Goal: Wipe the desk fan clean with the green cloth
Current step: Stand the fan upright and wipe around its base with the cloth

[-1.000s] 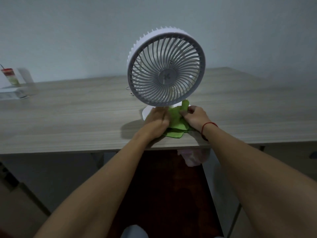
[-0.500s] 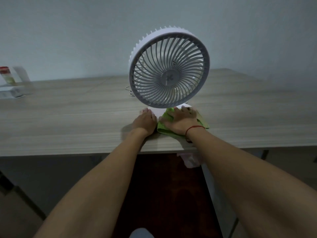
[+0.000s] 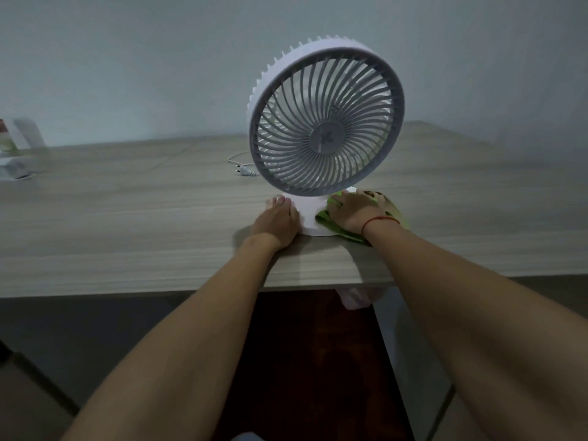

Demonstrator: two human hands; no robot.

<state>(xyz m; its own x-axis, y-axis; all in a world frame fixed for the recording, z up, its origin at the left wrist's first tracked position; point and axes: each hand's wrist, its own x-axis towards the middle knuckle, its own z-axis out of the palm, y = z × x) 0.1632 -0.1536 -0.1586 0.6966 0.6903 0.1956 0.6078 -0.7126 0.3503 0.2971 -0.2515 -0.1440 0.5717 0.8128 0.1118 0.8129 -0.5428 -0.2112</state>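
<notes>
Wiping base: right hand flat on the green cloth, pressing it against the right side of the fan base; palm down, fingers spread, not clenched.
Bracing side: left hand resting open against the left edge of the base, grasping nothing, steadying only.
Task thing: desk fan upright near the front edge of the desk, grille facing the camera, head directly above both hands.
Doing it well: press kept even, cloth swept round the base rim toward the bracing hand; left palm held firm so the fan does not skid or tip off the near edge.
Left to do, by judgement: grille ribs and outer ring appear untouched; base only under way.
Beyond the grip: plug and cord lying loose behind and left of the bracing hand, clear of the sweep.
Far left: blurred white items, well apart.
In the way: low overhanging grille crowds the knuckles; bunched cloth near the wrist may drag.
</notes>
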